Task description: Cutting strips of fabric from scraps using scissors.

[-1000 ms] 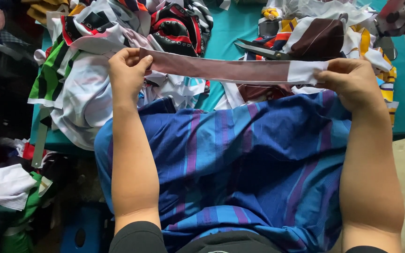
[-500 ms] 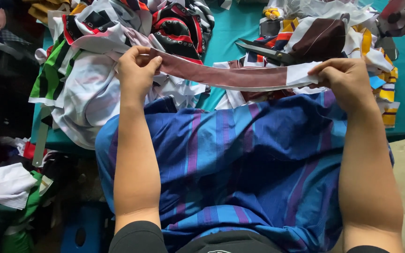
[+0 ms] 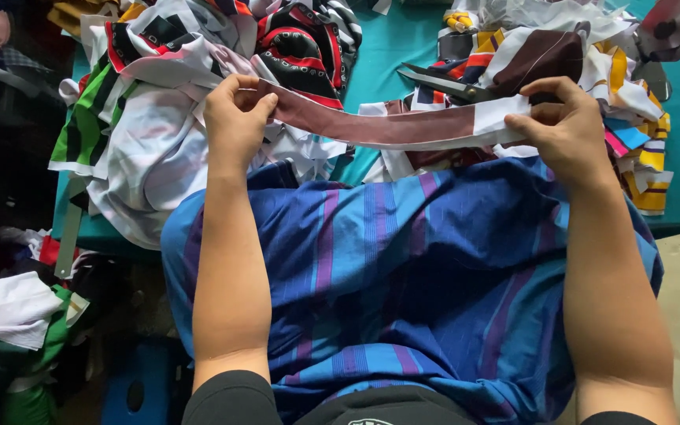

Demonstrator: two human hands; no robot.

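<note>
A long maroon fabric strip (image 3: 387,124) with a white end is stretched between both hands above the table's near edge. My left hand (image 3: 236,118) pinches its left end; my right hand (image 3: 562,126) pinches the white right end. Below my forearms lies blue cloth with purple stripes (image 3: 403,275), draped over my lap. Large black scissors (image 3: 444,83) rest on the teal table (image 3: 391,47) just behind the strip.
A heap of printed white, red, black and green fabric pieces (image 3: 151,94) covers the table's left side. Yellow, brown and white scraps (image 3: 615,71) pile at the right. More cloth (image 3: 9,315) lies on the floor at lower left.
Both hands have drawn slightly nearer to me with the strip still taut; the left end now sits a little higher, so the strip slopes down to the right.
</note>
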